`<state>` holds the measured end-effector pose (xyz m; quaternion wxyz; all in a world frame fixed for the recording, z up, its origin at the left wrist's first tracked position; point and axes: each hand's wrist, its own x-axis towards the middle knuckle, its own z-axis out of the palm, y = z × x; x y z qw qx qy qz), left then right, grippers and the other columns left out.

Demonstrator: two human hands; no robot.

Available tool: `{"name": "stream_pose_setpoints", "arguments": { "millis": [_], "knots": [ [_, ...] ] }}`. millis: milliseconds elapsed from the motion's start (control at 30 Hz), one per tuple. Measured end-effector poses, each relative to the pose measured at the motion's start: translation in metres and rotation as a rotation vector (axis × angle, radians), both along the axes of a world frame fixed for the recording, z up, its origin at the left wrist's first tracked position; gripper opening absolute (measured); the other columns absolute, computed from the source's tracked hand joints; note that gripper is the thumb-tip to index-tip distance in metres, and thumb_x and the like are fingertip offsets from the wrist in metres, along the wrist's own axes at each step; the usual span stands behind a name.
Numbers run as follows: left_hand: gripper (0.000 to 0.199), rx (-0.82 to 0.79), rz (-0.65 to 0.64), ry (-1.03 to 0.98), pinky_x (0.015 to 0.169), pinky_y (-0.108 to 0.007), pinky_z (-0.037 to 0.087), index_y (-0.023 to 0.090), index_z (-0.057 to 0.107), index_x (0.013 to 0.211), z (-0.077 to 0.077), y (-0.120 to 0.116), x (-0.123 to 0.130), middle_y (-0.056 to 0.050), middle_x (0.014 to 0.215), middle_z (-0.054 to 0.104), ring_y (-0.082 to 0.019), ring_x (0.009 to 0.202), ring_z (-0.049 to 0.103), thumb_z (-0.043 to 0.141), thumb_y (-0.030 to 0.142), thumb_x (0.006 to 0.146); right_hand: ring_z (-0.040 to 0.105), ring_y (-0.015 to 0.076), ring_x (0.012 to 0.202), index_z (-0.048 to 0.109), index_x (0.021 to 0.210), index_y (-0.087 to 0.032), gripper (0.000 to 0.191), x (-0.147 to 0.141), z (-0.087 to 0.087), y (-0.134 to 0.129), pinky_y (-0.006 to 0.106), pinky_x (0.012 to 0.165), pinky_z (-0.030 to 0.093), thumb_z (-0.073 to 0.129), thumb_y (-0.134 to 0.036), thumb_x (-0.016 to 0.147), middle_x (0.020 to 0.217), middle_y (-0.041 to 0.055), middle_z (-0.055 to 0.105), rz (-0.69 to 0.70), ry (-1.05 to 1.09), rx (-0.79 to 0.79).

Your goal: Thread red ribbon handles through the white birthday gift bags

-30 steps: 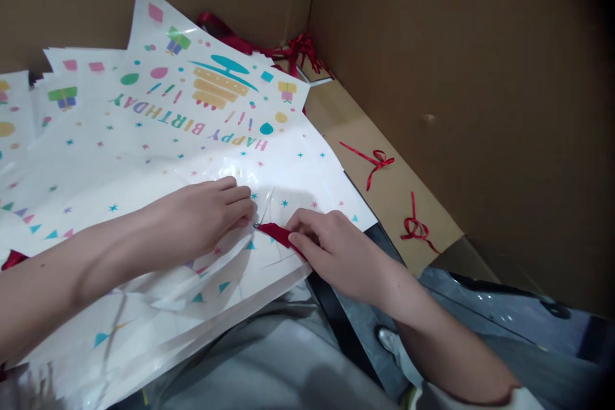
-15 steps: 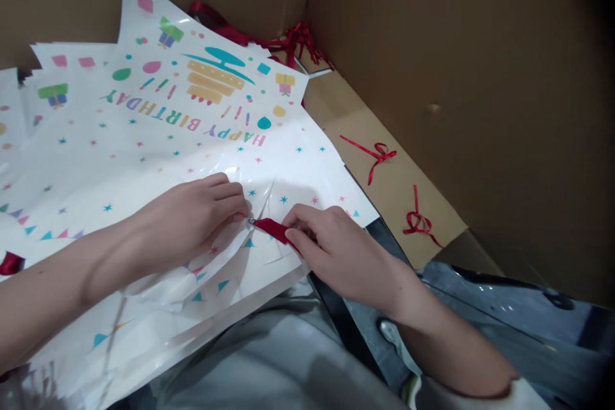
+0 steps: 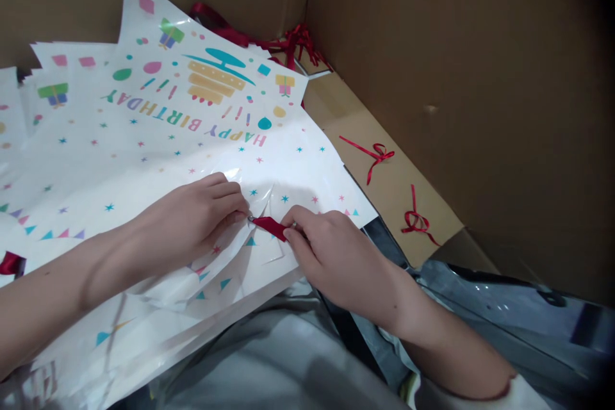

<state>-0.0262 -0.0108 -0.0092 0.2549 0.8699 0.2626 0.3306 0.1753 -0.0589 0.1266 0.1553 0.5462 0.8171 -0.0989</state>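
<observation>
A red satin ribbon [image 3: 270, 227] lies almost level between the hands on a glossy white birthday-print plastic bag [image 3: 144, 170], its metal-tipped end just beside the left hand's [image 3: 202, 211] bunched fingers, its other end pinched by the right hand [image 3: 327, 250].

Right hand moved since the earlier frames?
Yes, slightly: the right hand has shifted toward the left hand, judged against the red ribbon bow on the cardboard. It now covers more of the red ribbon.
</observation>
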Motion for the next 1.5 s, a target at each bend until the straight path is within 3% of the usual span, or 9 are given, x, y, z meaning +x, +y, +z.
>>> {"name": "stream_pose_setpoints", "arguments": {
  "millis": [200,400,567,733,833,1000,1167,1333,1500],
  "knots": [
    [0.03,0.024,0.053,-0.078,0.076,-0.033,0.043,0.017,0.069,0.095,-0.006,-0.002,0.002,-0.006,0.089,0.066,-0.021,0.085,0.054,0.041,0.023,0.103,0.068,0.0218,0.078,0.062,0.106,-0.018,0.022,-0.001,-0.001,-0.002,0.032,0.065,0.036,0.04,-0.019,0.105,0.09,0.0077,0.073,0.007,-0.021,-0.009],
    [0.026,0.024,0.079,-0.127,0.085,-0.034,0.047,0.018,0.068,0.101,-0.012,-0.007,-0.002,-0.007,0.101,0.068,-0.022,0.097,0.058,0.044,0.026,0.103,0.066,0.0218,0.081,0.057,0.114,-0.018,0.021,0.002,-0.003,-0.002,0.032,0.066,0.037,0.04,-0.016,0.103,0.098,0.0094,0.072,0.023,0.058,-0.025],
    [0.027,0.051,0.126,-0.114,0.103,-0.04,0.047,0.022,0.066,0.121,-0.025,-0.013,-0.009,-0.008,0.13,0.064,-0.026,0.122,0.055,0.047,0.028,0.103,0.056,0.0173,0.064,0.049,0.122,-0.022,0.022,0.007,0.0,0.005,0.028,0.06,0.035,0.038,-0.021,0.103,0.076,-0.0012,0.066,-0.11,0.19,-0.161],
    [0.039,0.075,0.173,-0.025,0.122,-0.052,0.036,0.024,0.058,0.139,-0.034,-0.019,-0.009,-0.006,0.158,0.048,-0.032,0.15,0.035,0.046,0.037,0.104,0.052,0.0157,0.063,0.049,0.114,-0.023,0.015,-0.013,-0.002,0.017,0.026,0.059,0.034,0.041,-0.025,0.101,0.072,-0.0034,0.062,-0.162,0.252,-0.216],
    [0.043,0.044,0.18,-0.013,0.125,-0.054,0.032,0.025,0.056,0.143,-0.037,-0.022,-0.011,-0.006,0.162,0.044,-0.031,0.152,0.035,0.044,0.041,0.104,0.051,0.0158,0.063,0.05,0.11,-0.023,0.012,-0.021,0.001,0.019,0.027,0.059,0.033,0.045,-0.026,0.1,0.071,-0.0033,0.062,-0.139,0.224,-0.219],
    [0.047,-0.03,0.212,0.021,0.124,-0.059,0.033,0.023,0.057,0.143,-0.04,-0.028,-0.022,-0.009,0.164,0.041,-0.033,0.152,0.036,0.043,0.044,0.104,0.053,0.0146,0.067,0.055,0.1,-0.021,0.005,-0.006,0.014,0.017,0.026,0.06,0.036,0.051,-0.024,0.098,0.08,-0.001,0.062,-0.079,0.201,-0.192],
    [0.045,-0.006,0.209,0.024,0.125,-0.055,0.032,0.025,0.055,0.145,-0.042,-0.032,-0.029,-0.006,0.164,0.04,-0.03,0.154,0.032,0.042,0.041,0.105,0.056,0.015,0.076,0.057,0.092,-0.019,0.012,-0.012,-0.001,0.016,0.027,0.069,0.04,0.048,-0.019,0.099,0.089,0.0026,0.066,0.013,0.252,-0.103],
    [0.053,0.02,0.231,0.067,0.128,-0.051,0.027,0.025,0.044,0.155,-0.048,-0.033,-0.034,-0.006,0.166,0.035,-0.028,0.155,0.032,0.041,0.044,0.105,0.058,0.0176,0.076,0.06,0.098,-0.02,0.014,-0.016,0.003,0.011,0.028,0.068,0.039,0.048,-0.025,0.102,0.086,0.0035,0.067,0.005,0.054,-0.119],
    [0.053,0.052,0.264,0.108,0.128,-0.048,0.025,0.026,0.045,0.155,-0.053,-0.036,-0.036,-0.004,0.166,0.035,-0.027,0.155,0.031,0.039,0.045,0.106,0.063,0.0206,0.083,0.06,0.113,-0.019,0.019,-0.019,0.001,0.004,0.029,0.071,0.039,0.044,-0.022,0.104,0.092,0.0077,0.07,0.048,0.033,-0.046]
  ]
}}
